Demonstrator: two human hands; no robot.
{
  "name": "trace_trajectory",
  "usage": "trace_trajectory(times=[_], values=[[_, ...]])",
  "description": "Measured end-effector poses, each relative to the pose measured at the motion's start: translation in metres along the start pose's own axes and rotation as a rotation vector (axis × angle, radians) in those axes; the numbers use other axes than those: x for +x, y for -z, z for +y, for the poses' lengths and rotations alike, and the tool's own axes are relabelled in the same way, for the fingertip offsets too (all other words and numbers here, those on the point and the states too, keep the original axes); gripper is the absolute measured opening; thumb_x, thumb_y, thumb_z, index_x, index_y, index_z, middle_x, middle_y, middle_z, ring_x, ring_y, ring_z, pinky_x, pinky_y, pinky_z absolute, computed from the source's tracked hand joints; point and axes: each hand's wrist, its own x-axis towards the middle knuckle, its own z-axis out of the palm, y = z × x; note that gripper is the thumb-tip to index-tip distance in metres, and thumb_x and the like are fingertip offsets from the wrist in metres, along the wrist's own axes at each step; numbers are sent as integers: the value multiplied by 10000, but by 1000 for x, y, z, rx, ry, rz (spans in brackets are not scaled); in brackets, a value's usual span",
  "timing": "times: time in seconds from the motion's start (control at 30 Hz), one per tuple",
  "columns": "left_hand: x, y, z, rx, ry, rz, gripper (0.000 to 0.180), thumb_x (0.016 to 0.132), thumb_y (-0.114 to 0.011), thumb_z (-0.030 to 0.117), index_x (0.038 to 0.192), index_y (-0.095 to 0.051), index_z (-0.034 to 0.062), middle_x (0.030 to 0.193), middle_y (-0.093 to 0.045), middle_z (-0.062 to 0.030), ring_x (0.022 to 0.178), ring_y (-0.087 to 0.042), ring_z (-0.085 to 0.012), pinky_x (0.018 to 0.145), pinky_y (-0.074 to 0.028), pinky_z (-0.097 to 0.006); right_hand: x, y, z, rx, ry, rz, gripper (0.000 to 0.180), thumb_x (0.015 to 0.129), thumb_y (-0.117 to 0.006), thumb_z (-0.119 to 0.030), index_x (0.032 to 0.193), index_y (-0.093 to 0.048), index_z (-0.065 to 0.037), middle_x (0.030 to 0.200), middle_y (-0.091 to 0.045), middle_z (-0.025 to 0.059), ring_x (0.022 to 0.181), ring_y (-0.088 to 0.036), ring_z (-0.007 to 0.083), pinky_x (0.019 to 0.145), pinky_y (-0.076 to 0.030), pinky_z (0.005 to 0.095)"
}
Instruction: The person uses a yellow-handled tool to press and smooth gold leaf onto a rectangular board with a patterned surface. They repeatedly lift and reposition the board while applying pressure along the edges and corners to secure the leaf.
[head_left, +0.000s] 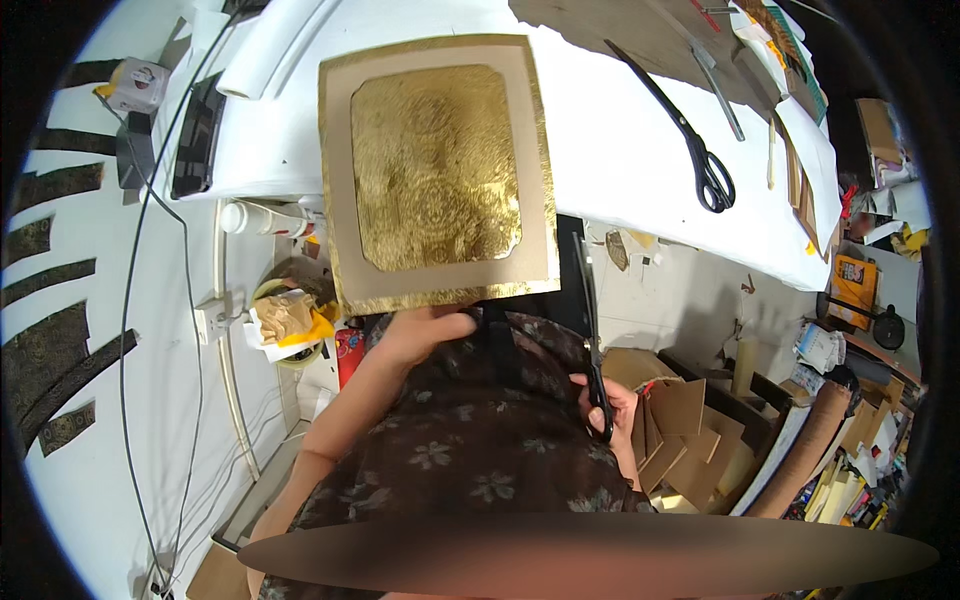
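Note:
In front of me, partly over the table's near edge, is a rectangular beige board (338, 180) with a gold foil border. Its middle carries an embossed gold foil panel (435, 165) with clipped corners. My left hand (425, 335) grips the board's lower edge, thumb in sight and the other fingers hidden beneath. Low at my right side, my right hand (615, 410) is closed round the black handles of a pair of scissors (590, 340). Their blades point up and away, just right of the board and apart from it.
A second pair of black-handled scissors (690, 130) lies on the white-covered table (620, 170). A white roll (265, 50) and a dark tablet-like device (198, 135) are at its left. A bin (290, 320) stands below left. Cardboard pieces (690, 430) and rolls crowd the lower right.

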Motion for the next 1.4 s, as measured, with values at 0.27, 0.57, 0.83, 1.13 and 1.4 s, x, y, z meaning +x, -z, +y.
trace_trajectory(times=[0.27,0.57,0.83,1.13,1.4], values=[[-44,18,87,-127,-412,377,652,1025,-376,607,1409,-475,89,1254,-632,-103,1168,-595,-274,990,-483,-485,6,-5,1,124,12,45,564,920,-738,-358,1263,-646,81,765,-573,-22,634,-492,47,569,-347,218],[-42,30,159,-163,-236,523,215,935,-596,150,1055,-637,-24,929,-731,-145,796,-732,-288,665,-620,-393,16,-9,1,86,92,99,532,934,-738,-325,1271,-645,75,794,-572,-37,657,-477,24,596,-345,203],[3,-30,86,-163,109,109,592,908,-730,233,1407,-510,2,1362,-590,-155,1232,-589,-296,994,-526,-538,108,41,-39,-357,444,658,313,790,-876,-170,992,-706,-2,686,-521,-98,621,-487,28,582,-393,201],[-14,-81,88,68,169,101,422,942,-745,108,1317,-588,-4,1247,-681,-88,1128,-647,-200,990,-514,-371,239,97,-147,-1169,485,793,454,746,-903,-365,957,-688,-25,691,-673,64,574,-607,184,598,-509,329],[12,-91,58,-134,4,228,448,1062,-574,169,1473,-426,66,1454,-506,-67,1324,-511,-213,1068,-484,-433,255,117,-152,-1164,479,987,397,774,-849,-327,1007,-710,-37,799,-747,127,727,-724,334,695,-561,434]])
